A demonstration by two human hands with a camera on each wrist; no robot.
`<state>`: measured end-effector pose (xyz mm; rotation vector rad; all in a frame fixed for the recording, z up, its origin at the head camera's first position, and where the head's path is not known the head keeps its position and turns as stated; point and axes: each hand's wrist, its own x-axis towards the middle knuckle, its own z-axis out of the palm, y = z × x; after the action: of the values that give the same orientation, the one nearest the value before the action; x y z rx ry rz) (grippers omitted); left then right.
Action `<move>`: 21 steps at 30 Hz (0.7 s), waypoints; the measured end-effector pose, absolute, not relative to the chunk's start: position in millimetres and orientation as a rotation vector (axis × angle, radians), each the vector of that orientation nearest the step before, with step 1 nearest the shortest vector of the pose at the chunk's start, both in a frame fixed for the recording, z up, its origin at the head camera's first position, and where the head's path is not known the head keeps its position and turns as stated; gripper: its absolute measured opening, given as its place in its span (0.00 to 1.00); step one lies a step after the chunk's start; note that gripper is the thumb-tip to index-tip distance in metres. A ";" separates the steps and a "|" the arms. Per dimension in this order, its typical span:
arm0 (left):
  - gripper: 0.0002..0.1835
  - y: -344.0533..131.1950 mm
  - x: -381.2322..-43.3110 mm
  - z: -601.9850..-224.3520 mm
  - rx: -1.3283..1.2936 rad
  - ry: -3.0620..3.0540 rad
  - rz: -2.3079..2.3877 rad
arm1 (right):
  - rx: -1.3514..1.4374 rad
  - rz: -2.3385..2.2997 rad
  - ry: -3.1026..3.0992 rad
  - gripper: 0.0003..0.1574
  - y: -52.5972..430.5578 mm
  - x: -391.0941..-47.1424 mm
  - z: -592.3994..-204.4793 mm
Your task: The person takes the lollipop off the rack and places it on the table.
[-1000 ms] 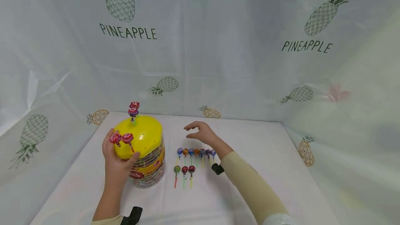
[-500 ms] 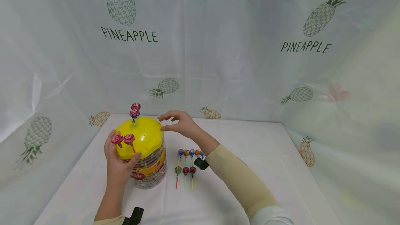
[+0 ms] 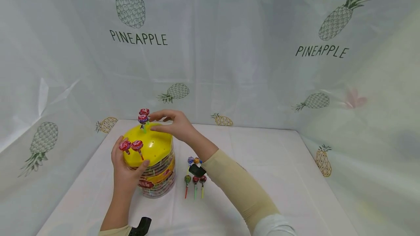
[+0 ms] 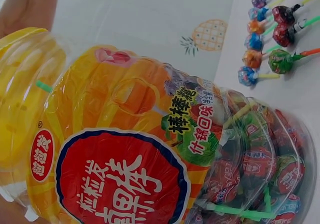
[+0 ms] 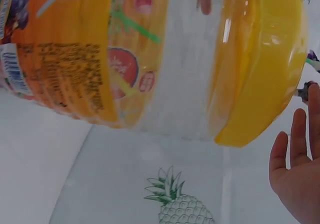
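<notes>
A clear plastic candy jar [image 3: 164, 179] with a yellow lid [image 3: 157, 146] stands at the left of the table, full of wrapped lollipops. My left hand [image 3: 126, 176] grips it near the lid, thumb in front and fingers round the left side. Two red lollipops [image 3: 137, 145] stick up from the lid's near side. At its far side stand a red lollipop [image 3: 144, 111] and a purple-red one [image 3: 143, 119]. Over the lid, my right hand [image 3: 178, 125] has thumb and forefinger parted, fingertips right beside that far pair. In the right wrist view, the right hand's fingers [image 5: 299, 134] are extended.
Right of the jar, a green lollipop [image 3: 187, 179] and two dark red lollipops [image 3: 199, 179] lie in a row. Behind them is a longer row with blue lollipops [image 4: 254, 42], partly hidden by the right sleeve [image 3: 236, 183] in the head view. A pineapple-print sheet [image 3: 246, 65] hangs behind.
My right hand has moved left from above the lollipop rows to the far lollipops on the lid. The left hand keeps its hold on the jar.
</notes>
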<state>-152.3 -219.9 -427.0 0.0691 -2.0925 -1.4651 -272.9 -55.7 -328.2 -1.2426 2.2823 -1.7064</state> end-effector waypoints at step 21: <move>0.46 -218.8 -152.8 -426.3 0.071 -2.090 -1.439 | -1.261 -1.713 2.227 0.19 -75.8 -254.6 -310.3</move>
<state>-152.8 -218.8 -426.3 0.0707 -2.0896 -1.4395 -254.6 -75.8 -310.3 -1.2605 2.2275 -1.7134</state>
